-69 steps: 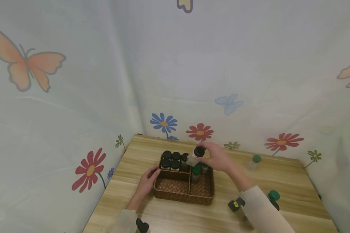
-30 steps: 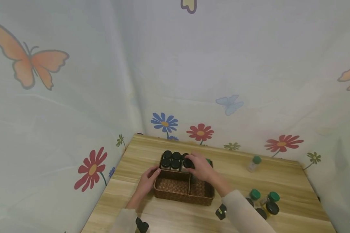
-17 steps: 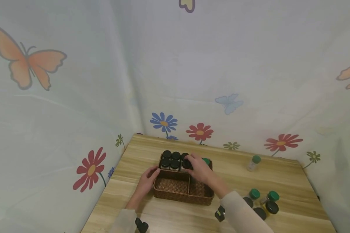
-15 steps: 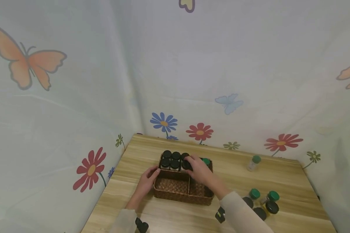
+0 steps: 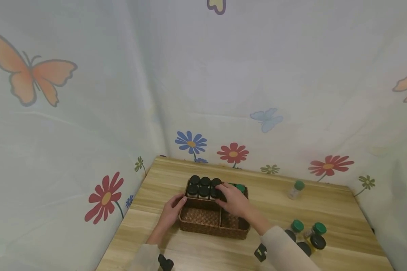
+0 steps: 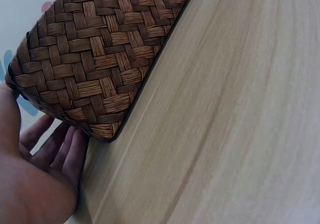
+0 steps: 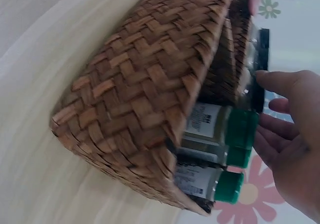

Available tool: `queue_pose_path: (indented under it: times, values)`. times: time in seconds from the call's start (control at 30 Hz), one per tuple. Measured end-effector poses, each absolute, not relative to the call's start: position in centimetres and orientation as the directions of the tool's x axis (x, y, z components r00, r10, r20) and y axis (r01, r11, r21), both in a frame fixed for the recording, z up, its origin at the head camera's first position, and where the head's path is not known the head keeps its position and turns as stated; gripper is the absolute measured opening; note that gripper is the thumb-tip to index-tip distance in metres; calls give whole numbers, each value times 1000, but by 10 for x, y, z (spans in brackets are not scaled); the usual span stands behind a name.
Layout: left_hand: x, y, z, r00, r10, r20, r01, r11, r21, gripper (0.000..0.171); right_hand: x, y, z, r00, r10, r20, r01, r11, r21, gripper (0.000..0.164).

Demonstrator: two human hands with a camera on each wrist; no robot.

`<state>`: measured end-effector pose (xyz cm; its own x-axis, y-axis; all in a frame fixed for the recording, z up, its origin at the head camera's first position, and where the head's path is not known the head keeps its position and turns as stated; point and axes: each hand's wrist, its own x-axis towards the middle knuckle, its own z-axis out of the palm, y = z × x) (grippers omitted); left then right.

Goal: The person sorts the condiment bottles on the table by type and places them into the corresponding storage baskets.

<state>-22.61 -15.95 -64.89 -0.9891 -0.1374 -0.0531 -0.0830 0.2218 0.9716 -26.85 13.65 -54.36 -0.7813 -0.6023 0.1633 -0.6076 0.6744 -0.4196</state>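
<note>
A brown woven basket (image 5: 213,229) with compartments stands on the table. Its back left compartment holds black-lidded jars (image 5: 193,190) in two rows. My left hand (image 5: 170,211) rests against the basket's left end; in the left wrist view its fingers (image 6: 55,146) lie along the woven corner. My right hand (image 5: 237,202) is at the front right black-lidded jar (image 5: 215,193), thumb and fingers spread at the lid's right side. In the right wrist view the thumb (image 7: 275,82) is at a black lid's edge. Green-capped spice jars (image 7: 240,136) stand in the right compartment, partly covered by that hand in the head view.
On the table's right are green-capped jars (image 5: 297,226) and black-lidded jars (image 5: 317,241), partly behind the right sleeve (image 5: 285,248). A lone green-capped jar (image 5: 296,190) stands farther back. The basket's front left compartment (image 5: 200,217) shows its woven bottom. Printed cloth (image 5: 203,75) hangs behind.
My right hand has lowered the black-lidded jar into the back left compartment, then shifted slightly right with its fingers loosened from the lid. The left hand stays at the basket's end.
</note>
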Motion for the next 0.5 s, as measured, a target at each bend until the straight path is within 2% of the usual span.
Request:
queue_pose_path:
  times: [0.17,0.33,0.5]
  values:
    - [-224,-158,-646,-991,-129,-48,-74,202,977,63,-274,153,-531,-760,-614,214,-637,636,-437,47]
    - [-224,-158,-646,-991,-127,-41,-67,210,975,63,-286,187,-513,-785,-583,207,-592,611,-526,43]
    - [-225,-158,-647,-991,-130,-42,-70,223,972,63,-299,234,-496,-848,-485,212,-508,632,-585,42]
